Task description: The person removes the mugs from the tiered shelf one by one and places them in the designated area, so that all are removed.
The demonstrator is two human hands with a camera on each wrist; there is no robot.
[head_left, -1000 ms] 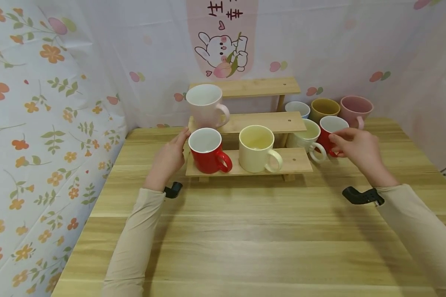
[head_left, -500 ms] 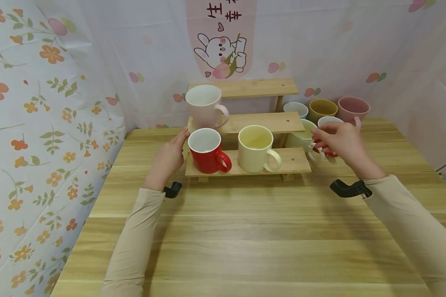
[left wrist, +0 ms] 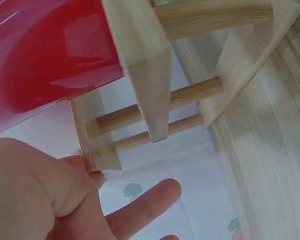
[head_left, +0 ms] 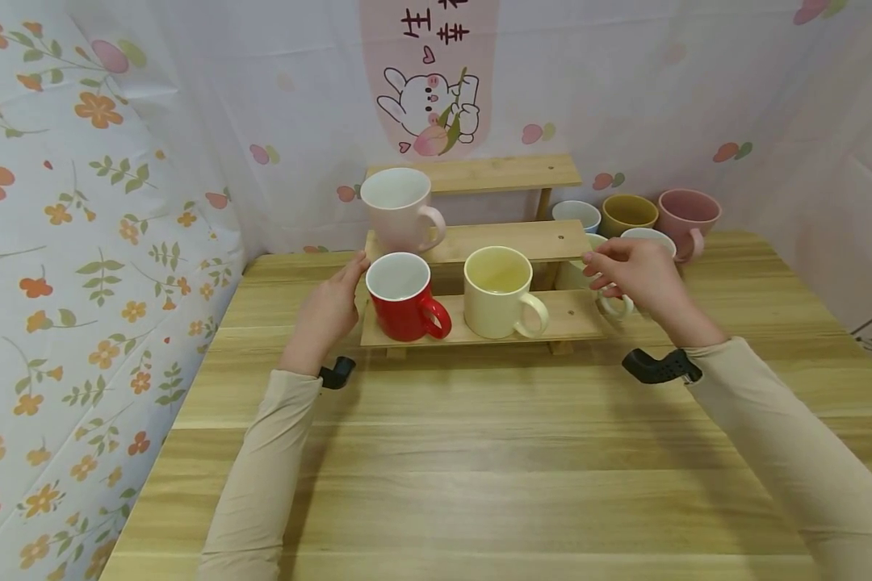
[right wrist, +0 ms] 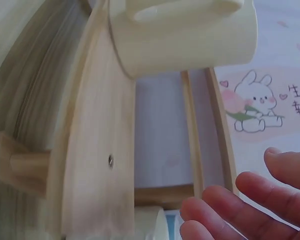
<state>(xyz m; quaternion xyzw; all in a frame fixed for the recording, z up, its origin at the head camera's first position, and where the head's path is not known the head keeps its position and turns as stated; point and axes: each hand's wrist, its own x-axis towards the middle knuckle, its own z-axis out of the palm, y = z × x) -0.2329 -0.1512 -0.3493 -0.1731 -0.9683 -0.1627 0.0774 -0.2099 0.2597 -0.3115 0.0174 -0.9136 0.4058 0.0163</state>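
Touching the left end of the rack's middle shelf with its fingertips, the left hand has one finger stretched out straight below; I cannot tell whether the thumb and another finger pinch the board. A light pink mug stands upright on that shelf's left end. On the bottom shelf, a red mug stands near the left end and a pale yellow mug right of the middle, handles to the right.

The right hand hangs just beyond the bottom shelf's right end, holding nothing, its fingers loosely bent and the thumb apart from them. Behind it, partly hidden, are a pale green mug and a white-lined mug. Back of these, near the far right corner of the bench, a light blue mug, a mustard mug and a dark pink mug stand in a row. The rack sits near the bench's far edge.
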